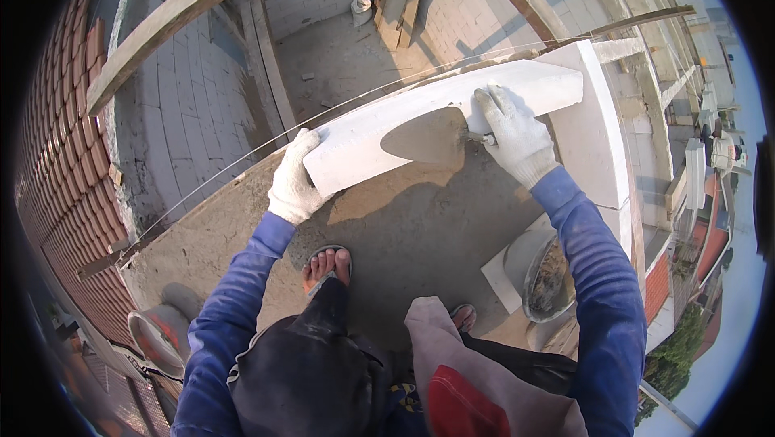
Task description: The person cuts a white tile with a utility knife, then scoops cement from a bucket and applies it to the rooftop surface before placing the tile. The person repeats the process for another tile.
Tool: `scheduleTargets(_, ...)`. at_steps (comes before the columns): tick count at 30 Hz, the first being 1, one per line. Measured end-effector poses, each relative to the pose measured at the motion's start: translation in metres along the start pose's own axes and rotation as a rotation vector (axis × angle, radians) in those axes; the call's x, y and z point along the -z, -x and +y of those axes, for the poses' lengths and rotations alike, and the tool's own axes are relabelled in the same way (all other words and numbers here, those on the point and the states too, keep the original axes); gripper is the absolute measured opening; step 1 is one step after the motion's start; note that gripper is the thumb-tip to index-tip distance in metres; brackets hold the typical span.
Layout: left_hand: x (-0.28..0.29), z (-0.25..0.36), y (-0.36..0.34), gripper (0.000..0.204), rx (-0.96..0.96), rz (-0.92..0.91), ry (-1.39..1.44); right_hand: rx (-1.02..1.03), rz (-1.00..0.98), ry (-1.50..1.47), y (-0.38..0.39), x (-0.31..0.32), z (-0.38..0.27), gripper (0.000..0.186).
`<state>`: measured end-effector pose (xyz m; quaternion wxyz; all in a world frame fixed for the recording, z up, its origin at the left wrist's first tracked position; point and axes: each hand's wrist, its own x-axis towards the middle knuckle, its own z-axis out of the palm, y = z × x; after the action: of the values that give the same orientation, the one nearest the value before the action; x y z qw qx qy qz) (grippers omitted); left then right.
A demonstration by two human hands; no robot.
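A long white lightweight concrete block (355, 150) lies along the edge of the grey slab in front of me. My left hand (296, 178), in a white knitted glove, grips the block's left end. Over its right part is my right hand (514, 134), gloved the same way, with fingers resting on the block's top. That hand also holds a trowel (425, 136); its grey, mortar-smeared blade points left across the block's near face. The trowel's handle is mostly hidden under the palm. At the right, the block's end comes close to an upright white block wall (588, 114).
A taut string (218, 173) runs along the slab's far edge, beyond which a room lies far below. To my right stands a bucket of mortar (550, 279) beside a white block piece (502, 283). Another bucket (157, 340) sits left. Timber beams (173, 21) cross above the room.
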<state>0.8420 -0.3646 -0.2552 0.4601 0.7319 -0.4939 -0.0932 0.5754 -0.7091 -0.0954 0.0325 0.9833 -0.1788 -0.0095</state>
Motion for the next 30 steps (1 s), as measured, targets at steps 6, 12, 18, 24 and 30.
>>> scheduleTargets(6, -0.004, -0.008, -0.005, 0.092, 0.142, 0.002, 0.149, 0.031, -0.095, -0.001, -0.021, 0.003, 0.016, 0.082)
scheduleTargets(12, -0.005, -0.014, 0.0, 0.09, 0.126, 0.025, 0.102, 0.124, -0.101, 0.028, -0.033, 0.021, 0.013, 0.071)
scheduleTargets(18, 0.008, 0.01, 0.0, 0.093, 0.087, 0.012, -0.022, 0.142, -0.058, 0.042, -0.026, 0.023, 0.015, 0.064)
scheduleTargets(24, 0.036, 0.063, 0.063, 0.094, 0.269, -0.112, 0.023, 0.161, -0.31, -0.017, 0.008, 0.069, -0.015, 0.065)
scheduleTargets(30, 0.027, 0.095, 0.091, 0.091, 0.3, -0.205, 0.126, 0.113, -0.466, 0.012, 0.059, 0.08, -0.03, 0.058)
